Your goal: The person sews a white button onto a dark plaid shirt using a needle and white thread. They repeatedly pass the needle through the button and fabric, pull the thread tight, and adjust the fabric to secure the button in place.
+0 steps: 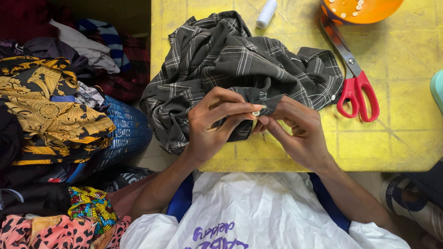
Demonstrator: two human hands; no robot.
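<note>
1. The left hand (213,121) closes its thumb and fingertips on a fold of the dark plaid shirt (240,64), pinching the cloth just beside a small white button (255,113) at the centre of the frame.
2. The right hand (295,133) meets it from the right, its fingers curled shut against the same fold and touching the left fingertips; whether it holds a needle cannot be told.
3. The shirt lies crumpled on the yellow table (406,138), spreading from the hands toward the upper centre of the frame and hanging over the table's left edge.
4. Red-handled scissors (355,87) lie to the right of the shirt, near it.
5. A white thread spool (266,14) stands at the top centre.
6. An orange bowl (364,9) sits in the upper right.
7. Piled patterned fabrics (50,110) fill the left of the frame.
</note>
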